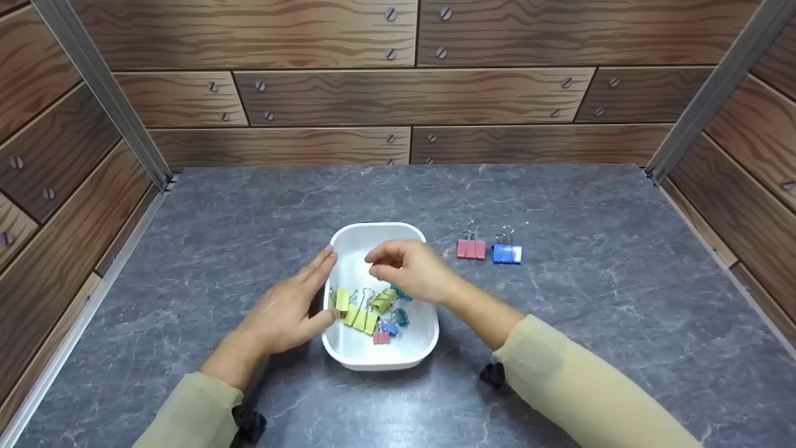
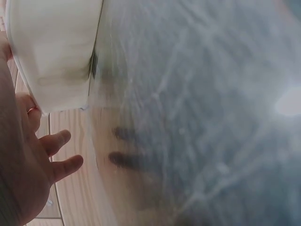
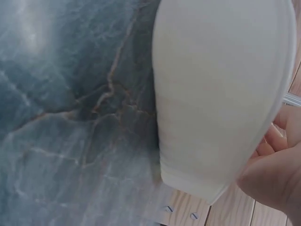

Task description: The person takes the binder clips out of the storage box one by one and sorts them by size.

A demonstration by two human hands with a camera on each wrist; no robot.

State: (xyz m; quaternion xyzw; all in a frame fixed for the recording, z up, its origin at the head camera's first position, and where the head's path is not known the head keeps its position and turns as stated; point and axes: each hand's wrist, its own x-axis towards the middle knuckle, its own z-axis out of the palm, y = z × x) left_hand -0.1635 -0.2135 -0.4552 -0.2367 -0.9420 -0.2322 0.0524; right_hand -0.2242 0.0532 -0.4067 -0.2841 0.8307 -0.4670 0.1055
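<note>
A grey marbled tabletop (image 1: 249, 218) is seen from above, walled in by wood-patterned panels (image 1: 410, 99). Nearest the viewer, two forearms in pale beige sleeves (image 1: 578, 386) reach in from the bottom edge. Just beyond them, near the middle of the table, a white rectangular tray (image 1: 357, 358) is set down, and a loose heap of small binder clips is held inside it: several yellow-green clips (image 1: 360, 317) along its near left, with a pink one (image 1: 381, 337) and a few blue and teal ones (image 1: 398, 317) beside them. The left hand (image 1: 289, 311) is laid flat against the tray's left wall, fingers straight and together, thumb by the rim, apparently to steady the tray. The right hand (image 1: 410, 270) is held over the tray above the clips, fingers curled and thumb brought close to the fingertips as in a pinch; whether a clip is pinched there cannot be told. In both wrist views only the tray's white outer wall and part of a hand are shown. Farther off, to the right of the tray and well apart from it, a pink clip (image 1: 471, 249) and a blue clip (image 1: 507, 253) are stood side by side on the bare table, handles pointing away.
</note>
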